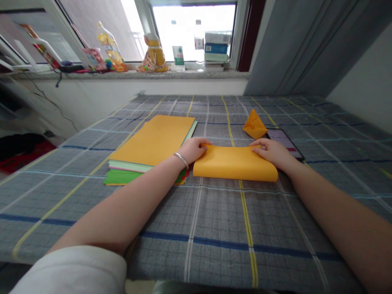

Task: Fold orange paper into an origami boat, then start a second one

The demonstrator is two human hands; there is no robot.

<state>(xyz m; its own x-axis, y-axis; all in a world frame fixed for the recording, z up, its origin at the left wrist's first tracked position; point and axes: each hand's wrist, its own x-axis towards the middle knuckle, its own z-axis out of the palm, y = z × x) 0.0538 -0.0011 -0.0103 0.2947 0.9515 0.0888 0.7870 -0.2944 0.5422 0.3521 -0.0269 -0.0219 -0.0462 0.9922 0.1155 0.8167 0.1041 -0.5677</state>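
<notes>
With my left hand (193, 150) and right hand (271, 153) spread flat on the folded orange paper (235, 164), even pressure at both ends best suits a straight crease.

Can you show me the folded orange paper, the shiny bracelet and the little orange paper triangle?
folded orange paper (235, 163), head view, on its middle top
silver bangle (181, 160), head view, on its front curve at the wrist
orange paper triangle (254, 127), head view, on its middle

Left hand (192, 150), right hand (272, 153) on folded orange paper (234, 164), plaid cloth (214, 228)
</notes>
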